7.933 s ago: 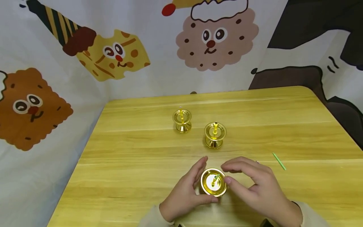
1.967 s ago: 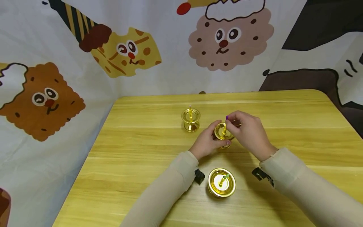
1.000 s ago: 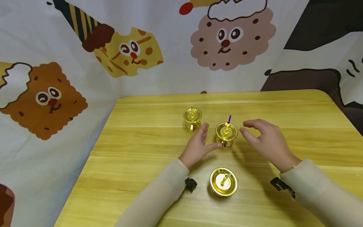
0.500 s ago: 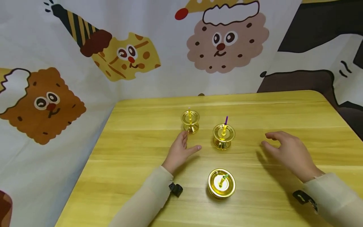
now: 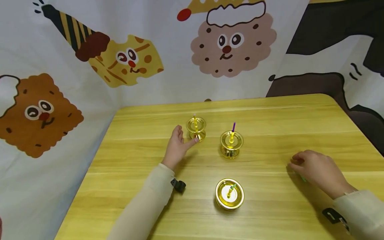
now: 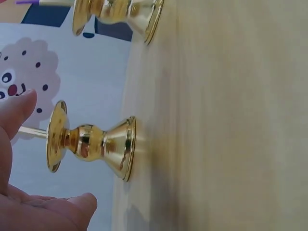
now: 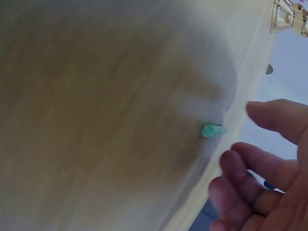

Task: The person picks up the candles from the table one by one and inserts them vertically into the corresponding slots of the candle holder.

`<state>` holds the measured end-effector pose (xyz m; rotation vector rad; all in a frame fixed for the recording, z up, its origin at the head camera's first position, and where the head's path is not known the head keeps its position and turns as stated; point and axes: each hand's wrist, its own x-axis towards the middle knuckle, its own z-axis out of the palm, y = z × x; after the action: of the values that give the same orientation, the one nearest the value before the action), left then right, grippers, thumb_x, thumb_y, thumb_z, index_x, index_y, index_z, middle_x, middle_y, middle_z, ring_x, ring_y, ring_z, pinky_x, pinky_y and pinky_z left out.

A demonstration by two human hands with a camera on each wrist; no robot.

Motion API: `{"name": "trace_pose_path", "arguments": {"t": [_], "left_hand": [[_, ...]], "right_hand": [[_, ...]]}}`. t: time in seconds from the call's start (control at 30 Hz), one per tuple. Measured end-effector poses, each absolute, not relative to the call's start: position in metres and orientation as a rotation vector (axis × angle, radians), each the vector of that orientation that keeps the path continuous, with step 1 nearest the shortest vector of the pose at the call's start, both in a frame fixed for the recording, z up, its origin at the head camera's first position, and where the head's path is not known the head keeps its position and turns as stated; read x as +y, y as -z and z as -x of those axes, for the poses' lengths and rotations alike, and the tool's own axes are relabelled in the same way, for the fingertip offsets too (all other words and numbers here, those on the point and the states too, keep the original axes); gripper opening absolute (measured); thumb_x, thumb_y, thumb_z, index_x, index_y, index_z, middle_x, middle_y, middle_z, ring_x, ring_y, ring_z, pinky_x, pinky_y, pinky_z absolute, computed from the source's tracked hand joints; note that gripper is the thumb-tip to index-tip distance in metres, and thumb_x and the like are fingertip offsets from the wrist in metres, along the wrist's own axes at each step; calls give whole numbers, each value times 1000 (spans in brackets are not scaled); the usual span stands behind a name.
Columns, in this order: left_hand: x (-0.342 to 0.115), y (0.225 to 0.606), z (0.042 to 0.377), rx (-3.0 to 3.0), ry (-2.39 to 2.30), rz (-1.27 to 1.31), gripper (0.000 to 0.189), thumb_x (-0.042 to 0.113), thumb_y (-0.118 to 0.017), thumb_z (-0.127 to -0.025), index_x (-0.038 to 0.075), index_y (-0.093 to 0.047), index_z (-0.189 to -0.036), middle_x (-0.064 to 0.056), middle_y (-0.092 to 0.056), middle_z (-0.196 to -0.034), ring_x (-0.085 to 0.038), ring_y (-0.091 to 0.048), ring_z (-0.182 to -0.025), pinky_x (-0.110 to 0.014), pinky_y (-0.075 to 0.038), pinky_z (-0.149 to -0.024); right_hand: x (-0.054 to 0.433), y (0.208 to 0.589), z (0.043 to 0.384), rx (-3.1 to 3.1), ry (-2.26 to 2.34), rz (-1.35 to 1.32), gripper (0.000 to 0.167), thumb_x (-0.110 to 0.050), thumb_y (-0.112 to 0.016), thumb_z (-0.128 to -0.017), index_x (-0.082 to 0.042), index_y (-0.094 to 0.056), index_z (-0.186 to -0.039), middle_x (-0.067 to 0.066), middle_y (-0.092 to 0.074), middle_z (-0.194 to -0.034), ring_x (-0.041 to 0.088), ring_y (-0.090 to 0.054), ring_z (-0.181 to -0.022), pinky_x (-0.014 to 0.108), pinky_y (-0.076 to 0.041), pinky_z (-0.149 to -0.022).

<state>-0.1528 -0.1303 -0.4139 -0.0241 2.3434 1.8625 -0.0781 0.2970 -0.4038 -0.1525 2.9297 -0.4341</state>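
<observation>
In the head view my left hand stands beside the back-left gold candle holder, thumb and fingers spread around its near side. The left wrist view shows that candle holder between thumb and fingers, with a gap. Its thin upright stem has a pale tip. Over at the right, my right hand hovers above a thin green stick, mostly hidden by the hand. In the right wrist view the green stick lies on the table, apart from the loosely bent fingers, which hold nothing.
A middle gold candle holder has a purple stick upright in its stem. Closer to me, another gold candle holder bears a tilted green stick. Behind the wooden table hangs a printed cloth.
The right hand let go of the purple stick, which stays in the middle holder, and moved right over the loose green stick. The left hand left the middle holder and went to the back-left one.
</observation>
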Motion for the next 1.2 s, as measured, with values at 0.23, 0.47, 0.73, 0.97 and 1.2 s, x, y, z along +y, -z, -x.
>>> {"name": "trace_pose_path", "arguments": {"t": [0.23, 0.47, 0.73, 0.97, 1.2], "left_hand": [[-123, 414, 172, 2406, -1809, 23, 106, 29, -81, -88, 3, -8, -161, -14, -13, -167, -26, -19, -152, -37, -24, -120], [-114, 415, 185, 2488, -1749, 10, 103, 33, -82, -86, 4, -16, -160, -18, -28, -161, -30, -33, -146, -43, -29, -118], [-107, 417, 191, 2579, -1669, 46, 94, 33, -81, -87, 5, -25, -157, -16, -38, -156, -30, -40, -141, -45, -33, -116], [-105, 418, 193, 2596, -1641, 55, 91, 33, -80, -88, 7, -27, -157, -16, -41, -154, -30, -42, -139, -46, -35, -115], [-103, 419, 194, 2592, -1658, 38, 89, 32, -80, -88, 6, -29, -157, -18, -47, -149, -31, -49, -133, -45, -41, -110]], "right_hand": [[299, 401, 75, 2892, 265, 199, 33, -34, -75, -88, -3, -77, -101, 8, -74, -89, 25, -68, -74, 49, -50, -62], [295, 399, 73, 2883, 229, 231, 10, -19, -71, -92, -13, -76, -85, -6, -60, -68, 15, -44, -58, 34, -36, -53], [289, 402, 69, 2869, 287, 205, 12, -16, -70, -92, -14, -73, -81, -6, -50, -62, 15, -41, -57, 32, -31, -53], [291, 402, 69, 2838, 326, 165, 14, -16, -69, -92, -15, -69, -78, -4, -48, -61, 15, -41, -57, 32, -31, -53], [292, 405, 69, 2826, 357, 144, 15, -17, -70, -92, -14, -67, -77, -4, -50, -62, 15, -42, -57, 31, -31, -53]]}}
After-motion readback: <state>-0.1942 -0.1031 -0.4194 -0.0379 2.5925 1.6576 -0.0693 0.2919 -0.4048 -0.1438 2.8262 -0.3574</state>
